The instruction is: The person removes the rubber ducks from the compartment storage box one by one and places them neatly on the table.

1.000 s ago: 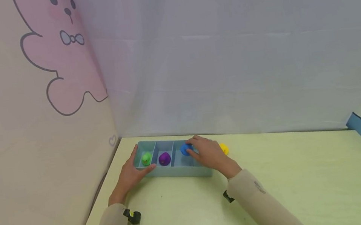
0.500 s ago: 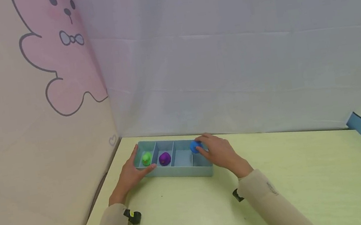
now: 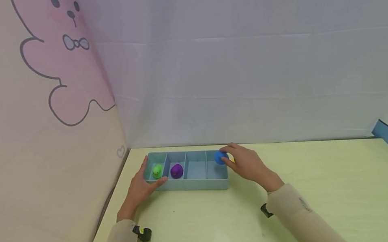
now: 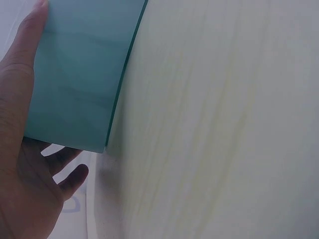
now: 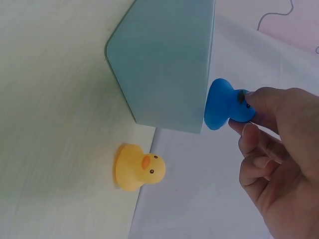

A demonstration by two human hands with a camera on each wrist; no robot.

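A pale blue tray [image 3: 191, 184] with several compartments lies near the table's back left corner. My left hand [image 3: 140, 188] holds its left end, the thumb [image 4: 17, 84] along the front wall. A green rubber duck [image 3: 157, 171] sits in the leftmost compartment and a purple one [image 3: 176, 171] in the compartment beside it. At the right end, my right hand [image 3: 245, 164] pinches a blue rubber duck [image 5: 222, 105] by its head, just above the tray's rim. A yellow rubber duck [image 5: 134, 168] stands on the table beyond that end, mostly hidden behind the hand in the head view.
The pale yellow table [image 3: 209, 233] runs on to the right. A hanging white sheet [image 3: 247, 81] closes off the back, and a wall with a pink cartoon bear [image 3: 69, 72] stands on the left.
My right hand has carried the blue duck rightward, from over the third compartment to the tray's right end. The left hand and the tray have stayed nearly still.
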